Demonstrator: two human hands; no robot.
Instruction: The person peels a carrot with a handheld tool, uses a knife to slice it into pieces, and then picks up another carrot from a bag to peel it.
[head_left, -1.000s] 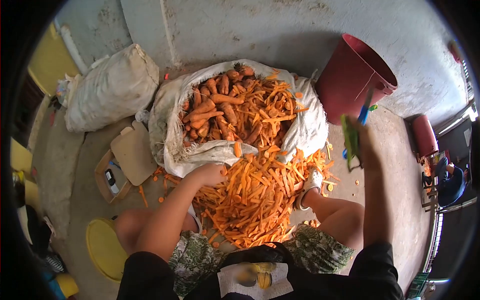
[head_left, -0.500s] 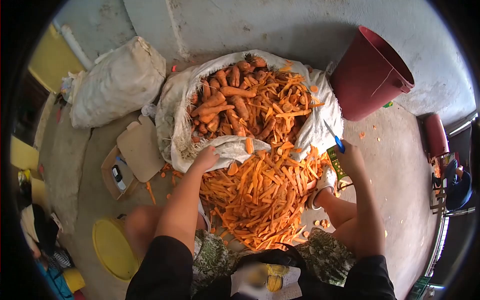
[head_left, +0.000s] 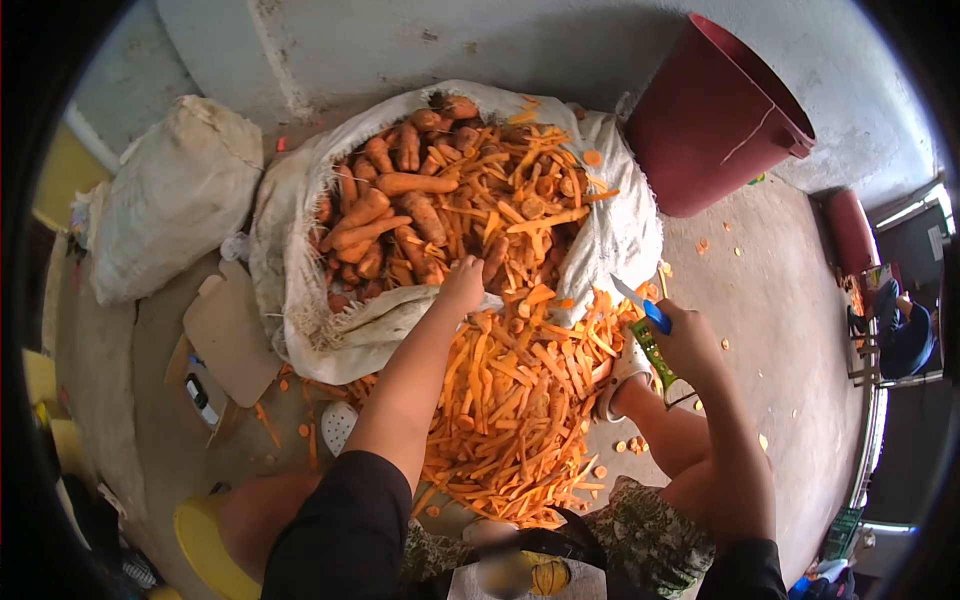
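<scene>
Head view: reached over the open white sack with the left hand, fingers bunched at a carrot, couldn't tell whether gripped; clenched blue-handled knife and green tool in right hand; saw knobbly whole carrots and cut strips inside, more strips heaped outside
</scene>
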